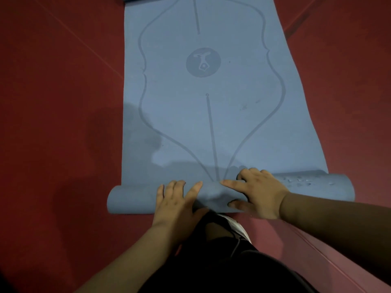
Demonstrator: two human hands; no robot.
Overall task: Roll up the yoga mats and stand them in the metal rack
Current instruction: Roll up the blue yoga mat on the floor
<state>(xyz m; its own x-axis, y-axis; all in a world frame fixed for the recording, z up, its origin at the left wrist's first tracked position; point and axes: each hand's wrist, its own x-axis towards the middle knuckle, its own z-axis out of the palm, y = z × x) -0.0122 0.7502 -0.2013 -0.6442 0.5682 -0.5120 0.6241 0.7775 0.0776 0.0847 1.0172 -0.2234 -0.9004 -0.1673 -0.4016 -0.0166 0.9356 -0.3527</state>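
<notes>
Fingers (195, 188) of the left hand (177, 200) lie spread and nearly straight on top of the roll (131, 200), pressing down. The right hand (261, 193) points its forefinger left along the roll, while its other fingers bend over the far side and the thumb sits on the near side, so it grips. The roll is the near end of the blue yoga mat (232, 123), which stretches flat away across the red floor (53, 81). Only a few turns look made, and the metal rack is not in view. To roll well, I would shift the hands apart toward the two ends, push with even pressure, and keep the side edges lined up so the roll does not cone. A round emblem (203, 62) with a small figure sits mid-mat among curved guide lines (145, 85); no lettering can be read. Faint marks (300, 180) on the roll's right end are too dim to make out.
</notes>
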